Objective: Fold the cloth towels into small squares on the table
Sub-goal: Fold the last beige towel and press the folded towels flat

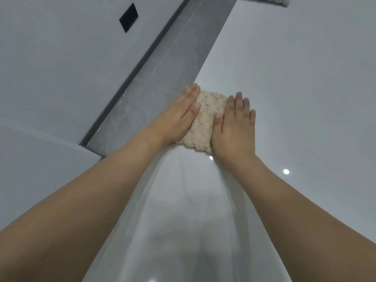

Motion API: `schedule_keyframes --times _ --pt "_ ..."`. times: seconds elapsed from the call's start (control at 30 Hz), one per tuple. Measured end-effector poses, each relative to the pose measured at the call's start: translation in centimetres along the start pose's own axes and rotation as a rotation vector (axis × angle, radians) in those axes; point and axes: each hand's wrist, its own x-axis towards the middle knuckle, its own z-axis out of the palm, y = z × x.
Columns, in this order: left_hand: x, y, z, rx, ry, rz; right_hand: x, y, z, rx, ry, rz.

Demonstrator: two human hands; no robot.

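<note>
A beige, nubby cloth towel (205, 119) lies folded into a small thick square on the glossy white table (295, 88), close to the table's left edge. My left hand (179, 117) lies flat on the towel's left side, fingers straight. My right hand (236, 127) presses flat on its right side, fingers straight and slightly spread. Both hands cover the towel's side edges; only its middle strip shows.
A second pale towel (266, 0) peeks in at the top edge, far across the table. Left of the table edge runs a strip of grey floor (162, 64), beside a white wall or panel with a black rectangle (128, 17).
</note>
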Motion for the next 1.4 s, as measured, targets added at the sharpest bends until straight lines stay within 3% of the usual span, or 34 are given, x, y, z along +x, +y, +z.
schedule_keyframes --times 0.3,0.4,0.5,0.57,0.67,0.77,0.93,1.2,1.4 --pt "0.1 -1.8 -1.1 0.149 -0.001 -0.014 0.0 4.5 -2.3 -0.258 -0.129 -0.043" --pt "-1.1 -1.5 -1.6 0.142 0.329 -0.221 2.2 5.7 -4.6 -0.150 -0.125 -0.151" --pt "-3.1 2.5 0.7 -0.046 0.673 -0.412 5.5 4.8 -7.2 0.180 -0.177 -0.289" --pt "-3.7 5.9 3.4 -0.112 0.787 -0.468 7.7 3.4 -8.2 0.282 -0.245 -0.442" --pt "-3.4 9.4 6.9 -0.160 0.872 -0.551 10.2 1.6 -7.6 0.199 -0.374 -0.743" --pt "-2.8 10.3 9.0 -0.127 0.881 -0.642 11.4 1.0 -6.0 0.085 -0.475 -0.908" --pt "-2.2 9.5 9.8 0.049 0.896 -0.644 12.0 1.7 -4.1 -0.029 -0.515 -1.016" --pt "-2.4 8.4 10.9 0.358 0.637 -0.777 12.1 2.5 -2.9 -0.172 -0.565 -0.987" --pt "-4.6 6.5 10.2 0.466 0.585 -0.711 12.5 4.0 -3.3 -0.243 -0.489 -0.912"
